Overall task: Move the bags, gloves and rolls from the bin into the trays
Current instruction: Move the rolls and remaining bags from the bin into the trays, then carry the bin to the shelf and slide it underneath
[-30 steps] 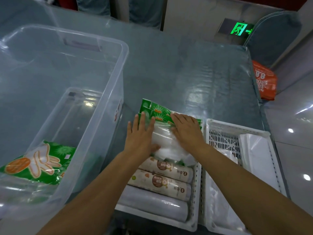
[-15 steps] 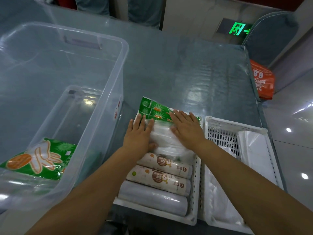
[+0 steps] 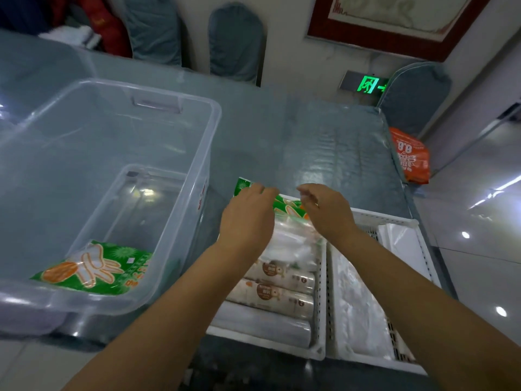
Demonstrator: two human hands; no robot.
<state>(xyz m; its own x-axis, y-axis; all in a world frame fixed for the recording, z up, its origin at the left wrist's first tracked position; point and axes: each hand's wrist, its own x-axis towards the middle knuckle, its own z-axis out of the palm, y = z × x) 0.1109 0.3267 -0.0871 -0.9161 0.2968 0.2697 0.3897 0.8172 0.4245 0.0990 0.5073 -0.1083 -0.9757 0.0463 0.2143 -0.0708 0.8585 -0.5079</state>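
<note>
Left tray (image 3: 320, 306) packed full; bin (image 3: 208, 153) wall alongside.

One clear bin (image 3: 194, 153), two white trays (image 3: 320, 351) (image 3: 394, 220), three rolls (image 3: 282, 273) (image 3: 275, 294) (image 3: 262, 324), perhaps two green glove packs (image 3: 93, 268) (image 3: 287, 206).

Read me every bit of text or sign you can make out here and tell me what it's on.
"8.8": on the orange bag beside the table; its other characters are too blurred.
Green running-figure pictogram, no words: exit sign on the wall.
Glove pack in the bin: orange print, unreadable.
Brown-labelled rolls in the tray: too small.
Red mark on the bin wall: unreadable.
</note>
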